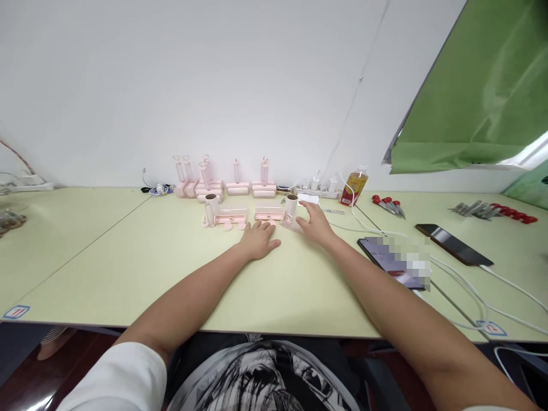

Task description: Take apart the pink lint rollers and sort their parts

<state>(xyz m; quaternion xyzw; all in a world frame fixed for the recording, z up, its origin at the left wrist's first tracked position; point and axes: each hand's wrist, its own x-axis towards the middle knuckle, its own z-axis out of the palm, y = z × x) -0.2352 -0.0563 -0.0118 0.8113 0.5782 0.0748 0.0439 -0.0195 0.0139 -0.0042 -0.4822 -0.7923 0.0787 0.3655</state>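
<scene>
My left hand point(258, 240) lies with its fingers spread on the table, fingertips by the small pink round caps point(241, 226). My right hand point(315, 222) is open, its fingers apart beside a white sticky-paper roll point(291, 210) standing upright on its end. Whether the fingertips touch the roll or the clear part at its foot, I cannot tell. Just beyond my left hand is a pink lint roller case point(269, 216) with a clear cover. Left of it sits a similar pink case point(230, 219), and a second upright white roll point(212, 204) stands beside that.
Several assembled pink lint rollers point(264, 189) stand along the wall. A drink bottle point(354, 185) and a power strip point(325, 193) are at the back right. Two phones point(454, 244) with white cables, and red-handled tools point(387, 204), lie on the right.
</scene>
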